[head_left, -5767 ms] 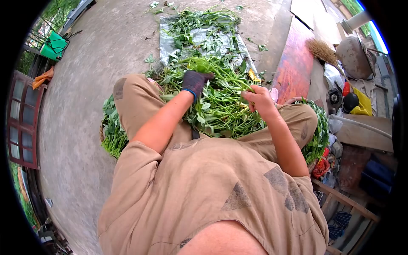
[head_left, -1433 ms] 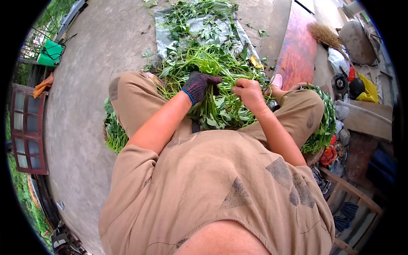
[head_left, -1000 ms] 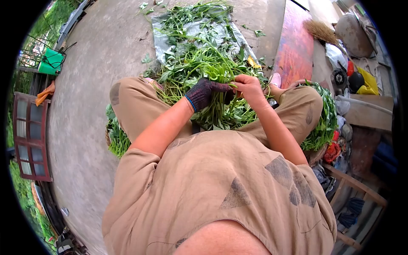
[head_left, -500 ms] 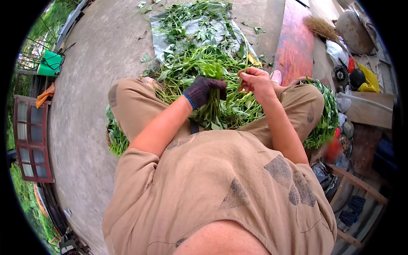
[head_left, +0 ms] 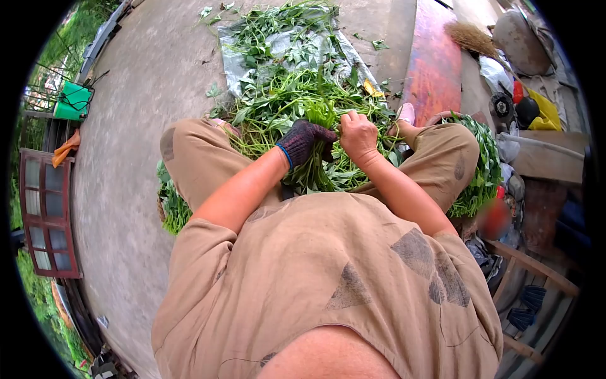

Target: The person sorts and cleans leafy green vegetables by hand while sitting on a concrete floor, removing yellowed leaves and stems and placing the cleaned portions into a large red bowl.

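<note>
My left hand [head_left: 306, 142], in a dark knitted glove with a blue cuff, is closed around a bunch of green stems [head_left: 320, 114]. The cut ends point up and away, and leaves hang below the fist. My bare right hand [head_left: 358, 134] is closed in a pinch just right of the bunch; what its fingertips grip is hidden. Beneath and beyond both hands lies a heap of leafy stems [head_left: 278, 98] between my bent legs. It spreads onto a grey plastic sheet [head_left: 230, 63].
Leafy bundles stand beside my left knee [head_left: 173, 202] and right knee [head_left: 483, 167]. At the right are a reddish board [head_left: 434, 60], a straw broom [head_left: 470, 38], a yellow bag [head_left: 546, 110] and a wooden frame [head_left: 536, 268]. A green container [head_left: 72, 101] and a red-framed window [head_left: 47, 211] are at the left.
My right hand has moved left and inward to the bunch, after holding a long stem out to the right half a second ago. My left hand keeps its grip on the bunch.
</note>
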`<state>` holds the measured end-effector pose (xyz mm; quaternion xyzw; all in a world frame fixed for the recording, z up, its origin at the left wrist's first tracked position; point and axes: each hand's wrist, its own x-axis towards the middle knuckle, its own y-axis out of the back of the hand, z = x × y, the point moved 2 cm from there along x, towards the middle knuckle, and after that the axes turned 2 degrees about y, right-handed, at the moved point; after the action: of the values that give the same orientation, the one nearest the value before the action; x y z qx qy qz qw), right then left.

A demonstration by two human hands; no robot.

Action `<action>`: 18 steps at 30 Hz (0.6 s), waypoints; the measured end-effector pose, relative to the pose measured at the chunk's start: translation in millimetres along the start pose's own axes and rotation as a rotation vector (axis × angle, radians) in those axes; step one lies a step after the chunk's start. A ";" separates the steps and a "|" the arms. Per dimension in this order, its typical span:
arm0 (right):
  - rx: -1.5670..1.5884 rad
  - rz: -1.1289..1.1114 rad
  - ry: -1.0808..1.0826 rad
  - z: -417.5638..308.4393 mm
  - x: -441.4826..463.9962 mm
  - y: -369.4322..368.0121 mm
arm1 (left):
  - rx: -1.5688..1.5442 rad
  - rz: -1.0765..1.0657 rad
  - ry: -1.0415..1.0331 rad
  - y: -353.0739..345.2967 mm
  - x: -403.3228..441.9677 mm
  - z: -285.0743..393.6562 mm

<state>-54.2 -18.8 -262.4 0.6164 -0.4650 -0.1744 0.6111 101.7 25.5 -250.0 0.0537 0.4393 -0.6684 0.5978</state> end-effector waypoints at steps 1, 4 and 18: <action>-0.015 -0.005 -0.002 -1.6 1.6 -1.8 | 0.008 0.006 -0.014 0.3 0.8 0.5; 0.021 -0.034 -0.158 -1.7 4.8 -9.1 | 0.023 0.011 -0.054 3.4 3.6 0.2; 0.553 -0.298 0.116 19.6 14.1 20.9 | 0.101 -0.158 -0.101 22.0 -14.5 17.0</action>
<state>-70.0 -37.7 -242.1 0.8294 -0.3638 -0.0933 0.4136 132.1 27.5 -242.5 0.0154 0.3774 -0.7365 0.5611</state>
